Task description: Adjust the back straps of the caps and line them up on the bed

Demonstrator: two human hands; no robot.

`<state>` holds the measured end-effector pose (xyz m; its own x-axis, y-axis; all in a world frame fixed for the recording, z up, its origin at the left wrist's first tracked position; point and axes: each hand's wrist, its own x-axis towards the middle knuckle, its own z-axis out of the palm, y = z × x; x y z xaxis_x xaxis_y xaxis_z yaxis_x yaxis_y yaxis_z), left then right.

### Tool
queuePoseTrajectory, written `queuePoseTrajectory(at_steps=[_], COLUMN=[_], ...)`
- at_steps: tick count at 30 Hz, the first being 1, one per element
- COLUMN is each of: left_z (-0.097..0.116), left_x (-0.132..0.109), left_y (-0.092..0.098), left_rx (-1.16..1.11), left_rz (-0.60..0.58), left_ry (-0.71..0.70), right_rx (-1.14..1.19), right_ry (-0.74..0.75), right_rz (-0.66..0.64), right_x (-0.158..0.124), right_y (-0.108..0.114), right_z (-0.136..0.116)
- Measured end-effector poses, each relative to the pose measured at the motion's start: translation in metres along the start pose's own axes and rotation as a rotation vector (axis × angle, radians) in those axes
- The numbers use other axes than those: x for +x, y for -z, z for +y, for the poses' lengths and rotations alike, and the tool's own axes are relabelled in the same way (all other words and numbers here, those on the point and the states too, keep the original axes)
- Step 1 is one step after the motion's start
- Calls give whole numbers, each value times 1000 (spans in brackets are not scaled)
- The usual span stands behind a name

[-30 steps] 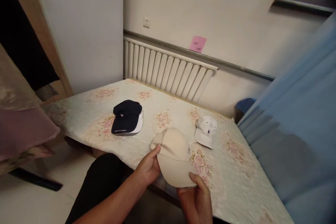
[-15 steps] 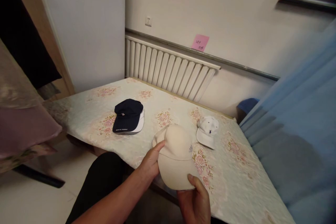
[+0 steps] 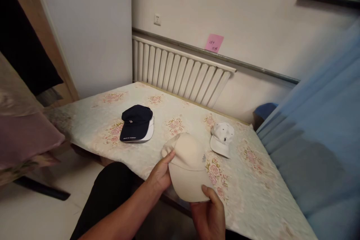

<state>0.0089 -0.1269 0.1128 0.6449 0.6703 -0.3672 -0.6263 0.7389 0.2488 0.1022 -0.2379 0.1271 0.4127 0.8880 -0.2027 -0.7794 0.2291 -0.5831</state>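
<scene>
A cream baseball cap (image 3: 189, 153) is held between both hands over the front edge of the bed-like surface, its brim toward me and a small striped logo on its right side. My left hand (image 3: 161, 172) grips the cap's left side, thumb on the crown; its other fingers are hidden beneath. With the thumb on top, my right hand (image 3: 209, 210) pinches the brim's front right corner. To the left, a navy cap (image 3: 137, 122) lies on top of something with a white brim. Farther right rests a white cap (image 3: 222, 138) with a small dark emblem.
A floral cover (image 3: 180, 114) spreads under the caps. Behind it stand a white radiator (image 3: 180, 69) and a wall bearing a pink note (image 3: 214, 42). A blue curtain (image 3: 315, 131) hangs at right; clothes (image 3: 26, 131) hang at left. My dark-clothed knee (image 3: 112, 183) is at the front edge.
The view has shifted very slightly. Both hands keep the same hold on the cream cap, and the other caps stay where they were.
</scene>
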Motion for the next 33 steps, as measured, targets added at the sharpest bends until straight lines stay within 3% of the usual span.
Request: queuePoseTrajectory(at_steps=[8, 16, 21, 33], left_z=[2, 5, 11, 24], left_x=[4, 6, 10, 10], left_y=[3, 14, 21, 28], left_rx=[2, 37, 37, -80], left_rz=[33, 121, 70, 168], left_ry=[21, -75, -172, -233], right_rx=[-5, 9, 10, -29], right_ry=[-9, -30, -32, 28], right_rz=[-9, -8, 12, 91], right_x=[-1, -1, 0, 8], right_y=[1, 7, 11, 29], right_z=[0, -1, -6, -24])
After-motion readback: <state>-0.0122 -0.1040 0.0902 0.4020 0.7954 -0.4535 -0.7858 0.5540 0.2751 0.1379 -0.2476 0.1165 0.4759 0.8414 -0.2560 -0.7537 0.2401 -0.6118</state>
